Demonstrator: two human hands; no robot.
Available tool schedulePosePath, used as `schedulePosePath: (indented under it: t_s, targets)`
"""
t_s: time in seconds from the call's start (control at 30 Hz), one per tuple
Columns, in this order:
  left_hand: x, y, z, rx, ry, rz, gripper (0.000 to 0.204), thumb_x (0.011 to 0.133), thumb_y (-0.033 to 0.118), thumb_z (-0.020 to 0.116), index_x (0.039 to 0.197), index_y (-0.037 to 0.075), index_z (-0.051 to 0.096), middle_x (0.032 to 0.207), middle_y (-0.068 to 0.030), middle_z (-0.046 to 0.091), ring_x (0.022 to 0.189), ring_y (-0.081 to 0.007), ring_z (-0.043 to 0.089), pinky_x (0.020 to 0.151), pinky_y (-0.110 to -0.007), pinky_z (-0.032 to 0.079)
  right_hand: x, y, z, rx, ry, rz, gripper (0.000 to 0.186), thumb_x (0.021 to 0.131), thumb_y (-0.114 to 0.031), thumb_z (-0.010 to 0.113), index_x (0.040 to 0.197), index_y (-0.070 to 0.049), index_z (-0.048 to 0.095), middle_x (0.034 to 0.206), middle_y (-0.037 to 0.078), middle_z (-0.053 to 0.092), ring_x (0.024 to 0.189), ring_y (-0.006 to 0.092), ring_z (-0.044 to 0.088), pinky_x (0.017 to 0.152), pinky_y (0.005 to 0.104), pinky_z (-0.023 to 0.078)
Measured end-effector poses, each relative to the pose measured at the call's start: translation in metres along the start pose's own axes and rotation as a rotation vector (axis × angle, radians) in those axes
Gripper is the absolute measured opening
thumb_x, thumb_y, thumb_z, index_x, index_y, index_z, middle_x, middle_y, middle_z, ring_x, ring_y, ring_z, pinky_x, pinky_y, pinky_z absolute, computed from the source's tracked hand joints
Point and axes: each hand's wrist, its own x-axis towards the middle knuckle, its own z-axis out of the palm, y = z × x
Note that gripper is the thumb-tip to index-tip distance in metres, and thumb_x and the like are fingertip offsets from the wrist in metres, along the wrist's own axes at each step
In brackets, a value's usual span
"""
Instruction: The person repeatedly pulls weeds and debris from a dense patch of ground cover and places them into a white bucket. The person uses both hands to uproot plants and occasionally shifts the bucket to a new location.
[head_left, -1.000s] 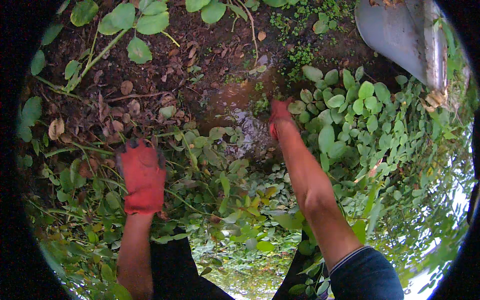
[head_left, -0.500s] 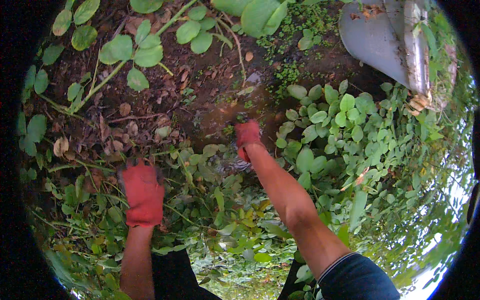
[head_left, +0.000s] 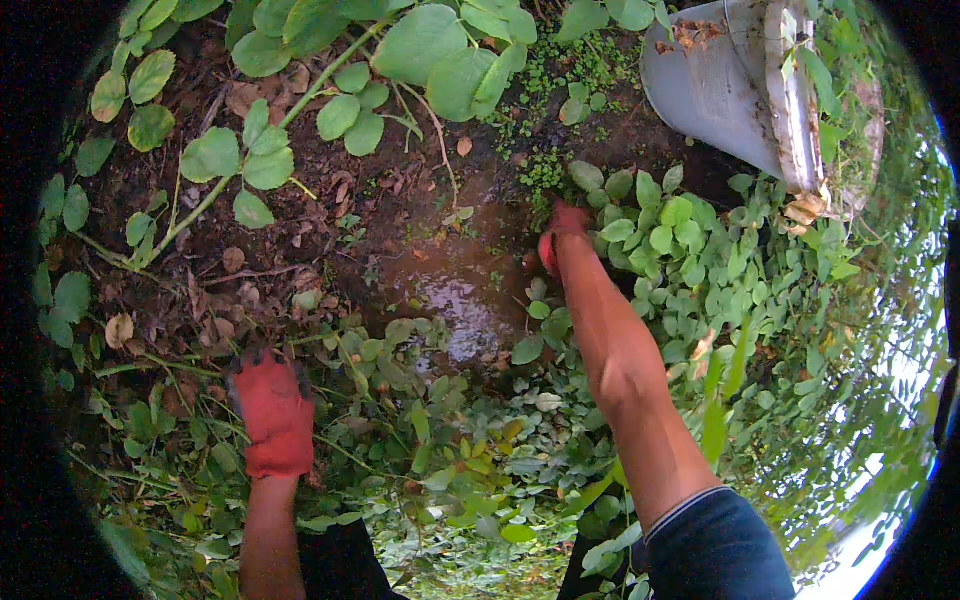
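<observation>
My left hand [head_left: 272, 410], in a red glove with dark fingertips, rests back-up on green stems [head_left: 340, 445] and leaves at the edge of dead leaf litter [head_left: 235, 290], fingers apart and bent downward. My right hand [head_left: 563, 230], also red-gloved, reaches into the far right edge of a muddy puddle [head_left: 460, 310], against a clump of leafy plants [head_left: 670, 230]. Its fingers are mostly hidden, so whether they hold anything cannot be made out.
A grey curved sheet-like object [head_left: 710, 90] with a pale, dirty rim lies at the upper right. A long leafy branch [head_left: 215, 190] crosses the upper left. Dense foliage surrounds both arms and the dark-clothed legs below.
My right hand moved left into the puddle, then back right and forward to the plants. My left hand sits lower in view, as the whole scene has shifted downward.
</observation>
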Motion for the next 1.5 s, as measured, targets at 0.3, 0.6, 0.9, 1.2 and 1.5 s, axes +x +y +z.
schedulePosePath:
  t_s: [0.3,0.6,0.9,1.2,1.5]
  targets:
    - [-0.012,-0.029,0.105,-1.285,0.382,-0.024,0.047,0.085,0.046,0.061,0.122,0.017,0.061,0.133,-0.0104,0.054,0.126,-0.0291,0.046,0.109,-0.046,0.031,-0.028,-0.013,-0.055,0.834,0.238,-0.014,0.046,0.085,-0.037,0.066,0.119,-0.007,0.058,0.108,0.016,0.066,0.100,0.0358,0.064,0.081,0.0421,0.052]
    - [0.000,0.010,-0.013,0.228,0.018,-0.032,0.041,0.084,0.036,0.060,0.114,0.008,0.064,0.120,-0.0135,0.059,0.116,-0.0315,0.050,0.096,-0.043,0.040,-0.053,-0.060,-0.127,1.098,0.521,-0.208,0.049,0.078,-0.008,0.067,0.126,-0.005,0.058,0.108,0.018,0.068,0.104,0.0420,0.062,0.094,0.0444,0.047]
    - [0.013,0.017,-0.031,0.172,-0.004,-0.019,0.039,0.072,0.035,0.073,0.100,0.007,0.071,0.109,-0.0140,0.066,0.101,-0.0326,0.061,0.083,-0.044,0.048,-0.016,-0.092,-0.222,0.513,0.612,-0.245,0.050,0.077,-0.017,0.069,0.123,-0.002,0.055,0.118,0.024,0.060,0.109,0.0394,0.058,0.093,0.0418,0.050]
    - [0.005,0.010,0.002,0.248,0.059,-0.058,0.030,0.087,0.032,0.056,0.109,0.012,0.062,0.111,-0.0099,0.058,0.109,-0.0292,0.051,0.093,-0.041,0.038,0.015,-0.074,-0.247,0.455,0.990,-0.258,0.050,0.081,-0.026,0.067,0.123,0.000,0.057,0.118,0.019,0.062,0.112,0.0372,0.059,0.093,0.0463,0.050]
    - [0.059,0.009,-0.009,0.037,-0.079,-0.159,0.031,0.076,0.039,0.066,0.091,0.012,0.067,0.098,-0.0100,0.062,0.095,-0.0299,0.059,0.080,-0.042,0.044,-0.011,-0.088,-0.268,0.365,0.571,-0.573,0.031,0.079,-0.023,0.067,0.106,-0.010,0.065,0.109,0.011,0.066,0.109,0.0264,0.061,0.084,0.0389,0.053]
